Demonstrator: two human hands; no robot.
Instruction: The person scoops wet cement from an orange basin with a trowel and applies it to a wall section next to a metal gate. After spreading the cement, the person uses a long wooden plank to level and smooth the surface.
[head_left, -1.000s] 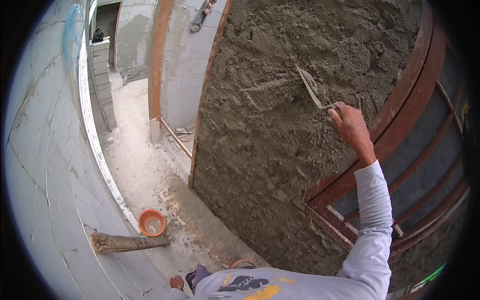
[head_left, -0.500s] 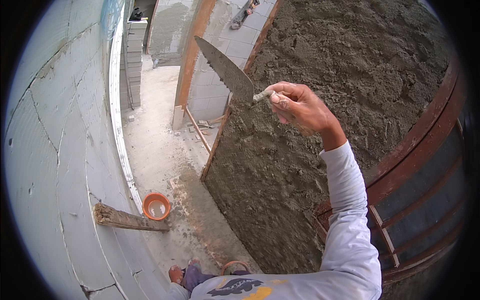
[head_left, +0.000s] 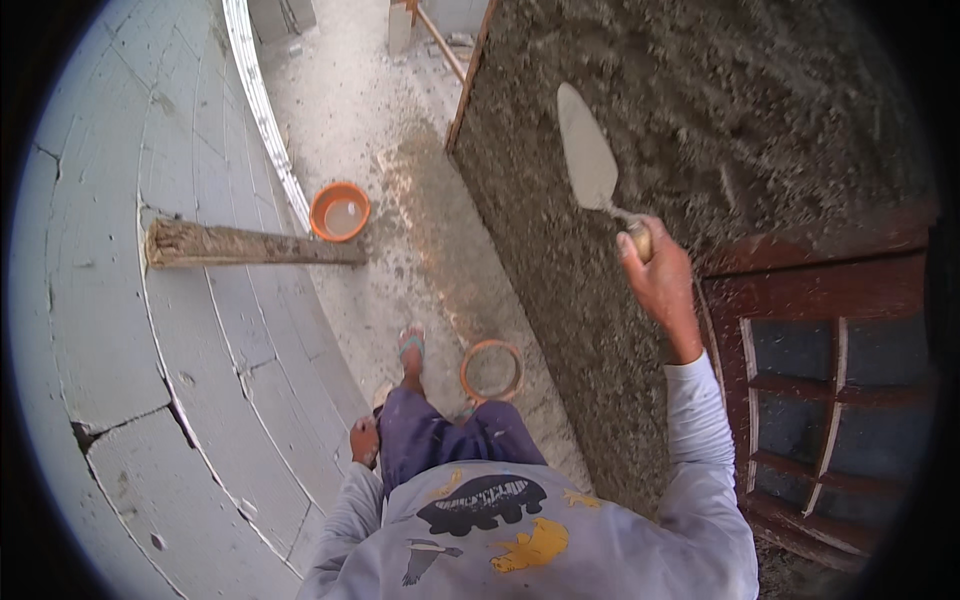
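Note:
My right hand (head_left: 663,275) is closed around the handle of a pointed trowel (head_left: 587,150), its blade directed up and away from me. The blade's pale face looks nearly bare and lies in front of a wall coated in rough, wet grey mortar (head_left: 520,190); whether it touches the wall I cannot tell. Low beside my thigh hangs my left hand (head_left: 365,442), near the block wall on the left, its fingers mostly hidden. By my feet stands an orange-rimmed bucket (head_left: 519,368) with grey contents.
An orange basin (head_left: 326,226) holding cloudy water stands on the spattered floor (head_left: 330,100). Beside it, a rough wooden beam (head_left: 250,246) juts from the pale block wall (head_left: 90,250). At right, a dark red frame with panes (head_left: 820,285) borders the mortar.
My right hand has lowered and moved right with the trowel, whose blade has turned from edge-on to face-on. The view has tilted down, bringing my left hand, legs and the near bucket into sight.

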